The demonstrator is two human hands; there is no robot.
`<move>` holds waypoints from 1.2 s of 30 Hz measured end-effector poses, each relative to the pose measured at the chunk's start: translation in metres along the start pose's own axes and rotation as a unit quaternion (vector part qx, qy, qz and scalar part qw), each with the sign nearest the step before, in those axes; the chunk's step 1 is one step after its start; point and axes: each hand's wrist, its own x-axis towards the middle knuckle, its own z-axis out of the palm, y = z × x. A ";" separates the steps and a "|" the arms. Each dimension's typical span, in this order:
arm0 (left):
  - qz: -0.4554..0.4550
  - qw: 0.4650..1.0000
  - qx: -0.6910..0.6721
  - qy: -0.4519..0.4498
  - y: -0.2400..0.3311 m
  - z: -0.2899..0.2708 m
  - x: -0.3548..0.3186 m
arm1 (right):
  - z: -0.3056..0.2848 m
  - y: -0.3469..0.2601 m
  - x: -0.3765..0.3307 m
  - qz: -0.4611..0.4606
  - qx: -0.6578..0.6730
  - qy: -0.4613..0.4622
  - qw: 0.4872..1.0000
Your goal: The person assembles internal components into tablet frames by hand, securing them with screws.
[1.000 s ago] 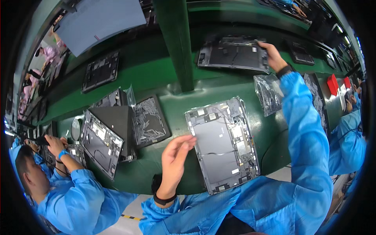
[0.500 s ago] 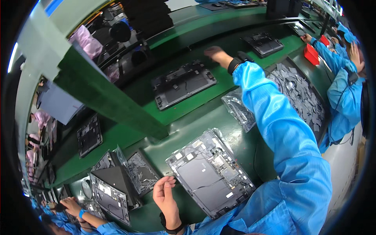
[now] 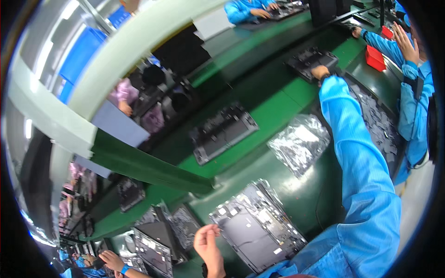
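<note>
My right arm in a blue sleeve stretches far out over the green belt; my right hand (image 3: pixel 320 72) rests on the near edge of a dark laptop chassis (image 3: pixel 309 60) lying there, and the grip itself is hidden. My left hand (image 3: pixel 208 241) hovers low with fingers loosely curled and nothing in it, next to the left edge of an open laptop base (image 3: pixel 257 224) with grey panel and circuit boards. A second dark chassis (image 3: pixel 222 132) lies mid-belt.
A crinkled silver bag (image 3: pixel 299 141) lies right of centre. Stacked opened chassis (image 3: pixel 157 236) sit at lower left beside another worker's hands (image 3: pixel 109 260). A red bin (image 3: pixel 374 58) and a blue-sleeved co-worker (image 3: pixel 412 69) are at the right. A green beam (image 3: pixel 139 162) crosses left.
The view has swung right and tilted. My right hand has left the nearer chassis and reached on to the farther one up the belt. My left hand stays beside the open base.
</note>
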 end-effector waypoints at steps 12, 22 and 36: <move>-0.009 0.994 -0.044 -0.101 0.044 0.014 -0.010 | -0.082 -0.132 -0.079 0.336 0.746 0.226 0.529; -0.245 0.889 -0.337 -0.188 0.084 0.172 0.063 | -0.209 -0.244 -0.313 0.106 0.870 0.131 0.463; -0.098 0.985 -0.143 -0.010 0.066 0.031 0.030 | -0.230 -0.212 -0.506 0.016 0.897 0.104 0.430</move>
